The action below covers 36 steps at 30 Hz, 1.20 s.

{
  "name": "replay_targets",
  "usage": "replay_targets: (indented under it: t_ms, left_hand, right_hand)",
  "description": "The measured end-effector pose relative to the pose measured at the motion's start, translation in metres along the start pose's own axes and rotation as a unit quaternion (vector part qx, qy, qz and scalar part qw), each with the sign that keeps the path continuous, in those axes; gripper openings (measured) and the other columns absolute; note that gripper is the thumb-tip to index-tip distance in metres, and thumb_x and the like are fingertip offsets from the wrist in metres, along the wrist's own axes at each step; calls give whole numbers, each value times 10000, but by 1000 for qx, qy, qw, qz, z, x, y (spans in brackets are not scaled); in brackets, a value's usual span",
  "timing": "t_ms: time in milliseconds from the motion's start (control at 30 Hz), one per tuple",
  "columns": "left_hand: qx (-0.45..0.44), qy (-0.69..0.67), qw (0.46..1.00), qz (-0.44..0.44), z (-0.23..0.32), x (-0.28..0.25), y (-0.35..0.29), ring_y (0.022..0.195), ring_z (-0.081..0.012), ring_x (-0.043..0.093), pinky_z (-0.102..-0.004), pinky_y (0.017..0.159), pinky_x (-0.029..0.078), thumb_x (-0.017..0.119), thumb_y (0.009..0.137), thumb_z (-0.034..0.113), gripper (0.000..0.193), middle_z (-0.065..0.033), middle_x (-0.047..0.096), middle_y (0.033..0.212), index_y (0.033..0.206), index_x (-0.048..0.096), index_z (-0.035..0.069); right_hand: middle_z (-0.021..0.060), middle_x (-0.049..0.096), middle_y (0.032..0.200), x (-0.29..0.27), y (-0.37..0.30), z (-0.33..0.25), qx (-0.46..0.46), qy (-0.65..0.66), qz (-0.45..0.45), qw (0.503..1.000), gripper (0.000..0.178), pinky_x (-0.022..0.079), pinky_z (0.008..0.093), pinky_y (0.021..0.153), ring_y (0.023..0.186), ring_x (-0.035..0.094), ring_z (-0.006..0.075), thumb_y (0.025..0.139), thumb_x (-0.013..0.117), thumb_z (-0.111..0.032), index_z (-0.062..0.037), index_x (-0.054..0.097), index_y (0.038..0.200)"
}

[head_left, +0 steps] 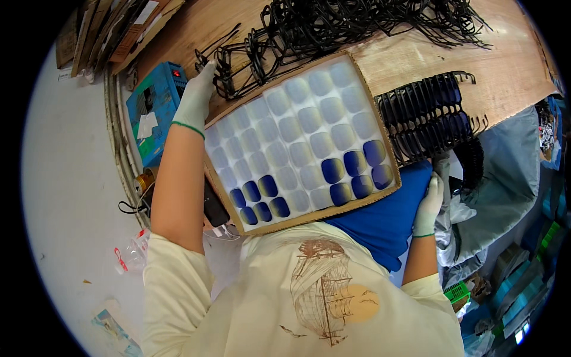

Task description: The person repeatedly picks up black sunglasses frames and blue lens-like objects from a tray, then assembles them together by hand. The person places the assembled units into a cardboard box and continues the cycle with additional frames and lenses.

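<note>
I see the left hand (198, 95) at black frames (321, 27) beyond the lens tray (279, 223), the right hand (429, 205) to its right.

The tabletop (493, 62) is wood with a smooth, slightly shiny face, and the tray (321, 216) is plain matt brown cardboard. Lenses (332, 171) in it are smooth, plastic or glass, can't tell which, the dark blue ones kinda glossy. Black frames (315, 27) look like plastic with some sheen. Gloves (194, 102) are matt cloth, shirt (256, 285) is soft matt fabric, grey sheet (505, 178) has a faint shine.
</note>
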<state>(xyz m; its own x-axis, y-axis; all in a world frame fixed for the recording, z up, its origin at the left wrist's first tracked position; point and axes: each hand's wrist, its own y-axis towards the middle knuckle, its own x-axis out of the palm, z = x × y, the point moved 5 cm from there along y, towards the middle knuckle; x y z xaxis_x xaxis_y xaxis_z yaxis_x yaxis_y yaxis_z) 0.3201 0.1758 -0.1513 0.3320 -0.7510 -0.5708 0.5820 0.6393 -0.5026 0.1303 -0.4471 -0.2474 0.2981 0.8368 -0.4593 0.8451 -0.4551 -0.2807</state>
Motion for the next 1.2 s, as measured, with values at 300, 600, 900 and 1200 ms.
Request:
replay_targets:
  t_ms: [300,600,900,1200]
  left_hand:
    - [6,-123,992,34,26,12,-30,1304,-292,515,-458,1049,372,757,898,402,584,-175,528,1483,1382,635,98]
    - [41,-248,966,-67,14,16,-4,949,-217,705,-344,707,559,708,962,263,333,-89,717,1142,1226,672,63]
    - [35,-232,972,27,0,2,-6,990,-168,638,-305,805,506,712,980,343,447,-71,666,1161,1285,629,28]
    - [72,-293,949,90,35,16,-52,954,-244,666,-374,812,540,690,975,245,333,-131,693,1105,1121,682,-54]
  right_hand:
    - [122,584,1401,15,-21,37,281,291,-102,909,603,430,315,1085,1244,552,202,1087,471,-486,-6,532,1447]
    - [92,667,1175,53,50,104,135,171,-133,967,414,497,354,946,1068,614,197,1070,512,-380,-31,640,1252]
    - [112,682,1090,74,59,93,124,89,-164,975,353,508,379,885,1001,638,240,1051,518,-329,-27,658,1169]
    - [132,697,1005,53,3,144,115,64,-282,950,302,519,405,824,933,661,284,1031,523,-278,-23,675,1086]
